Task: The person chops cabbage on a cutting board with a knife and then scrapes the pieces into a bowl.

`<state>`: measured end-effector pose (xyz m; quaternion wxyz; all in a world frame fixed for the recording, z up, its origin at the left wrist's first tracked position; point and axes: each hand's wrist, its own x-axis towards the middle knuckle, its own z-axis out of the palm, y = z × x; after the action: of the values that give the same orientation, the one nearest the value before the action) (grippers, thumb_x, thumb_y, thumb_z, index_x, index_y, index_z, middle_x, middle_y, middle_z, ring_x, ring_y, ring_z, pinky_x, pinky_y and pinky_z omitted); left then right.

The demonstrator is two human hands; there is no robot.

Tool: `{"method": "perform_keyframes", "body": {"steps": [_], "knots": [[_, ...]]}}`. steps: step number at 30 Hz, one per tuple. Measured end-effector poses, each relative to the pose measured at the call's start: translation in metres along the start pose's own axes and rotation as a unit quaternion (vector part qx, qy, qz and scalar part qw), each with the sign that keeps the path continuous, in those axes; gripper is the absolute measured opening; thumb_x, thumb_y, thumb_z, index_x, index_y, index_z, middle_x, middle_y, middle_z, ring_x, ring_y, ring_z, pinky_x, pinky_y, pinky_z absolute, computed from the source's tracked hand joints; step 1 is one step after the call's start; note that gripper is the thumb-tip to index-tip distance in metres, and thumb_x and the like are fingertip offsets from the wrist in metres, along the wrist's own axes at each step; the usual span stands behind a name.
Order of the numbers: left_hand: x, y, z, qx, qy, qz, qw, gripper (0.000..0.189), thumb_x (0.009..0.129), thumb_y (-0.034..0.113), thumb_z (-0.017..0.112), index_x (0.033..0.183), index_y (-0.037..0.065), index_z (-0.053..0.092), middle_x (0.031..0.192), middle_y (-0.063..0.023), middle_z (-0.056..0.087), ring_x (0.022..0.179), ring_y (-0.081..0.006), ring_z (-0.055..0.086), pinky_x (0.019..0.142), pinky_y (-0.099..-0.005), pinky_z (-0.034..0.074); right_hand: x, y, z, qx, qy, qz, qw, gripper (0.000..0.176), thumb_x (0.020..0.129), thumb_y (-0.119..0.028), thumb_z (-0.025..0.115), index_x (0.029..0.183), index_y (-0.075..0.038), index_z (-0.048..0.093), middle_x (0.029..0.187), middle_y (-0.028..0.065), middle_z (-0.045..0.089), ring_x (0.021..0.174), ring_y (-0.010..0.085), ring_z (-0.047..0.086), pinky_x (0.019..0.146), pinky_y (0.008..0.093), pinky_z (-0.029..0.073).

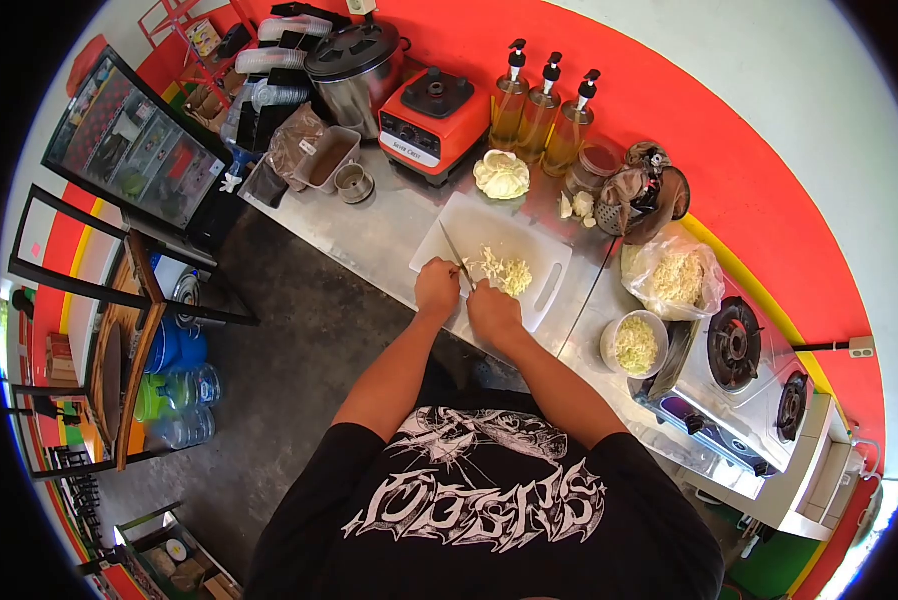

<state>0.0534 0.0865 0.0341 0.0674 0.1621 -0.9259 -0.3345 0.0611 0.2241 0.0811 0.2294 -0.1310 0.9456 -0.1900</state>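
While left hand (436, 288) grips a knife (456, 255), cabbage (506, 272) lies beyond right hand (493, 312).

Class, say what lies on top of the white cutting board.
On the cutting board are chopped cabbage and a knife, gripped by the left hand. Whatever lies under the right hand is hidden.

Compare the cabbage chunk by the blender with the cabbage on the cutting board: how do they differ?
The cabbage chunk is one uncut piece with layered leaves; the chopped cabbage is a loose pile of small bits. The cabbage chunk lies on the steel counter; the chopped cabbage lies on the white cutting board. Both are pale yellow-green.
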Motion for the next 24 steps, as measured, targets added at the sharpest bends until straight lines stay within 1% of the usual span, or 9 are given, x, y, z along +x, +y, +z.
{"method": "perform_keyframes", "body": {"steps": [3,7,10,12,15,19,21,22,24], "knots": [[0.001,0.005,-0.005,0.008,-0.028,-0.035,0.999,0.009,0.084,0.013,0.070,0.087,0.009,0.078,0.098,-0.0127,0.072,0.089,-0.0364,0.070,0.079,-0.0453,0.057,-0.002,-0.002,0.015,-0.014,-0.005,0.033,0.999,0.037,0.105,-0.031,0.043,0.116,0.002,0.054,0.102,0.0258,0.071,0.097,0.0412,0.070,0.086,0.0495,0.055],[0.002,0.009,-0.009,0.009,-0.034,-0.043,0.998,0.009,0.084,0.015,0.071,0.087,0.010,0.078,0.097,-0.0130,0.073,0.089,-0.0363,0.071,0.079,-0.0453,0.057,0.013,0.000,0.018,-0.033,0.005,0.017,0.999,0.035,0.105,-0.030,0.043,0.114,0.002,0.054,0.101,0.0258,0.071,0.096,0.0408,0.071,0.087,0.0496,0.055],[0.003,0.005,-0.005,0.029,-0.033,-0.046,0.998,0.009,0.085,0.016,0.071,0.087,0.010,0.078,0.097,-0.0129,0.073,0.089,-0.0361,0.071,0.079,-0.0452,0.057,0.021,0.001,0.010,-0.008,0.043,-0.010,0.999,0.033,0.105,-0.030,0.043,0.112,0.001,0.053,0.096,0.0250,0.072,0.091,0.0406,0.072,0.085,0.0507,0.055],[-0.008,-0.001,-0.002,0.035,-0.016,-0.008,0.999,0.010,0.085,0.016,0.070,0.086,0.010,0.077,0.097,-0.0130,0.073,0.089,-0.0361,0.071,0.079,-0.0452,0.057,0.006,0.005,0.011,-0.015,0.029,-0.019,0.999,0.033,0.105,-0.030,0.043,0.112,0.002,0.053,0.096,0.0255,0.072,0.091,0.0408,0.072,0.085,0.0511,0.055],[-0.010,0.003,-0.003,0.020,-0.019,-0.029,0.999,0.009,0.085,0.015,0.069,0.085,0.010,0.077,0.097,-0.0132,0.073,0.089,-0.0360,0.070,0.079,-0.0450,0.057,-0.014,0.001,0.014,-0.010,0.003,0.014,1.000,0.036,0.104,-0.031,0.044,0.113,0.003,0.054,0.100,0.0269,0.071,0.094,0.0413,0.071,0.085,0.0508,0.055],[-0.011,0.009,-0.008,0.023,-0.019,-0.041,0.999,0.008,0.085,0.015,0.070,0.087,0.011,0.076,0.096,-0.0127,0.073,0.089,-0.0354,0.071,0.078,-0.0446,0.057,-0.003,0.003,0.023,-0.007,0.012,0.011,1.000,0.036,0.103,-0.028,0.045,0.114,0.005,0.055,0.100,0.0271,0.071,0.095,0.0414,0.071,0.084,0.0504,0.055],[-0.010,0.007,-0.007,0.029,-0.033,-0.063,0.997,0.008,0.084,0.015,0.071,0.089,0.012,0.076,0.097,-0.0118,0.074,0.089,-0.0346,0.071,0.078,-0.0442,0.057,0.013,0.002,0.014,-0.030,0.034,-0.041,0.998,0.033,0.100,-0.024,0.047,0.113,0.005,0.055,0.098,0.0266,0.072,0.093,0.0411,0.072,0.083,0.0500,0.056],[-0.011,0.004,-0.006,0.030,-0.033,-0.062,0.997,0.008,0.084,0.015,0.071,0.089,0.012,0.076,0.097,-0.0118,0.074,0.089,-0.0346,0.071,0.078,-0.0442,0.057,0.015,0.001,0.010,-0.028,0.035,-0.041,0.998,0.033,0.100,-0.024,0.047,0.113,0.005,0.055,0.098,0.0266,0.072,0.093,0.0411,0.072,0.083,0.0500,0.056],[-0.013,0.001,-0.002,-0.020,0.017,-0.058,0.998,0.009,0.085,0.016,0.071,0.091,0.013,0.076,0.097,-0.0112,0.075,0.088,-0.0343,0.072,0.078,-0.0443,0.057,0.014,0.000,0.002,-0.025,0.015,-0.037,0.999,0.031,0.099,-0.020,0.047,0.113,0.006,0.055,0.098,0.0269,0.072,0.093,0.0410,0.072,0.083,0.0498,0.056]]}}
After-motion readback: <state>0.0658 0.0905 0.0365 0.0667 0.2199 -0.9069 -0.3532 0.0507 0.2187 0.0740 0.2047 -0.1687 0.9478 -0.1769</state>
